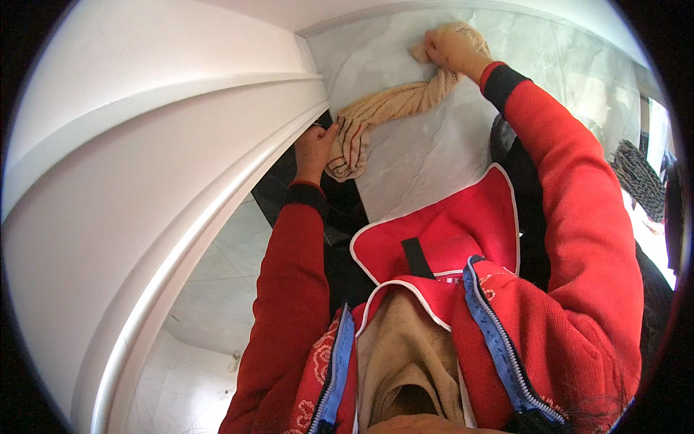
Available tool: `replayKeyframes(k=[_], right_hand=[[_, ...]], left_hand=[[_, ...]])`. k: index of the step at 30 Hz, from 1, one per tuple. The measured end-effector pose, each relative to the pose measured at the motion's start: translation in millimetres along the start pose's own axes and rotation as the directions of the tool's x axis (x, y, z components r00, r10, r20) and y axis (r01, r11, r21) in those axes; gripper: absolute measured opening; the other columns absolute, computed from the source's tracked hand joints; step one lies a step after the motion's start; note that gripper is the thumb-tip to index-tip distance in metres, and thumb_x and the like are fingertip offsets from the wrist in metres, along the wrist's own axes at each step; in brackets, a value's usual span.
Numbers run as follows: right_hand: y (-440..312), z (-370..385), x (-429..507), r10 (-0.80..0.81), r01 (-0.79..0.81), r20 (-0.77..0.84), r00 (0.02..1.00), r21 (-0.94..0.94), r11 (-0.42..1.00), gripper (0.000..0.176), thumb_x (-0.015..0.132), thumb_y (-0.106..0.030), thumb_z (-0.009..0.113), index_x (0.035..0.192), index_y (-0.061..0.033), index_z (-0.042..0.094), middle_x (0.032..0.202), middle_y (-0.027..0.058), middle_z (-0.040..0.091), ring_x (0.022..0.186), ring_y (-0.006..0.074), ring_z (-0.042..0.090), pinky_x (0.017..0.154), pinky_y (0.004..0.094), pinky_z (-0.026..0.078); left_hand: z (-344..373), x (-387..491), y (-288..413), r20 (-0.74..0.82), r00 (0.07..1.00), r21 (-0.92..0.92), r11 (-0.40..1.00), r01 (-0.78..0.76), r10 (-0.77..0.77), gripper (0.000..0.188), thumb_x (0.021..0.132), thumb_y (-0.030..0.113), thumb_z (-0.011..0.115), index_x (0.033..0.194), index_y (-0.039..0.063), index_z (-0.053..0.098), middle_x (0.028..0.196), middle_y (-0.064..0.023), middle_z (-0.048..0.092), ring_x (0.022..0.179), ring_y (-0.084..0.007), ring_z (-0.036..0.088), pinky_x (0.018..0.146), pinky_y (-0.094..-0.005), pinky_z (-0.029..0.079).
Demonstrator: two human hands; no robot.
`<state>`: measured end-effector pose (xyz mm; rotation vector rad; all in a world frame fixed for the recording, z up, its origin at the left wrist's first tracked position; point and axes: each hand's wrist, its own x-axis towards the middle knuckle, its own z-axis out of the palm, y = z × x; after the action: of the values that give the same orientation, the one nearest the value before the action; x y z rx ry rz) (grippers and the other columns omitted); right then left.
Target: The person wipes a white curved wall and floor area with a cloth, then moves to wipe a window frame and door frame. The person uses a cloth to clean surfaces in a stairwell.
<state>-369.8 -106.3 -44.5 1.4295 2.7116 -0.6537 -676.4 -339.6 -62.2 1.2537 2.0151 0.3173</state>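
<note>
A beige towel (pixel 398 102) with dark and red stripes at one end stretches across the grey marble-look floor (pixel 417 157). My right hand (pixel 452 50) is closed around its bunched far end and presses it on the floor near the far wall. My left hand (pixel 314 149), fingers curled, sits beside the striped end, at the edge of the white door or door frame (pixel 217 130). Its thumb touches the towel's edge. The fingers are partly hidden, so whether they grip the towel cannot be told.
A black threshold strip (pixel 339 209) crosses the floor below my left hand. Paler floor tiles (pixel 217 287) lie beyond the white panel. A red apron with white edging (pixel 450 228) hangs before me. A dark knitted item (pixel 640 179) is at the right.
</note>
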Motion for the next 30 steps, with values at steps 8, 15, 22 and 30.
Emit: replayKeyframes(k=[8, 15, 22, 30], right_hand=[[-59, 26, 52, 0.525, -0.179, 0.211, 0.824, 0.977, -0.112, 0.023, 0.094, -0.022, 0.053, 0.085, -0.0029, 0.062, 0.074, 0.0041, 0.061, 0.061, 0.0141, 0.056, 0.056, 0.0243, 0.047], [-127, 91, 104, 0.657, 0.108, 0.254, 0.71, 0.883, -0.457, 0.02, 0.097, -0.014, 0.047, 0.094, 0.002, 0.059, 0.081, 0.0126, 0.063, 0.068, 0.0225, 0.063, 0.061, 0.0316, 0.055], [-181, 100, 115, 0.463, -0.163, -0.151, 0.874, 0.805, 0.571, 0.033, 0.094, -0.024, 0.042, 0.097, 0.0007, 0.063, 0.091, 0.0187, 0.067, 0.077, 0.0359, 0.065, 0.072, 0.0433, 0.054], [-159, 101, 90, 0.038, 0.1, -0.273, 0.961, 0.473, 0.875, 0.036, 0.092, -0.022, 0.044, 0.119, -0.0043, 0.058, 0.107, 0.0222, 0.064, 0.102, 0.0401, 0.058, 0.09, 0.0435, 0.047]], left_hand=[[0, -1, 2, 0.025, 0.999, -0.007, 1.0, 0.027, -0.027, 0.047, 0.083, 0.041, 0.068, 0.069, -0.003, 0.062, 0.064, -0.0199, 0.058, 0.058, -0.0295, 0.057, 0.06, -0.0392, 0.045], [3, 1, -2, 0.016, 0.999, -0.004, 1.0, 0.028, -0.028, 0.046, 0.083, 0.041, 0.068, 0.071, -0.004, 0.064, 0.067, -0.0203, 0.06, 0.061, -0.0304, 0.059, 0.062, -0.0388, 0.047], [1, 2, 0, 0.005, 1.0, 0.013, 1.0, 0.019, -0.019, 0.047, 0.083, 0.042, 0.068, 0.073, -0.004, 0.064, 0.072, -0.0221, 0.063, 0.065, -0.0343, 0.061, 0.063, -0.0393, 0.047], [3, 1, -4, 0.021, 1.0, 0.033, 0.999, 0.0, 0.0, 0.048, 0.084, 0.043, 0.066, 0.074, -0.004, 0.065, 0.074, -0.0224, 0.063, 0.067, -0.036, 0.061, 0.063, -0.0402, 0.047]])
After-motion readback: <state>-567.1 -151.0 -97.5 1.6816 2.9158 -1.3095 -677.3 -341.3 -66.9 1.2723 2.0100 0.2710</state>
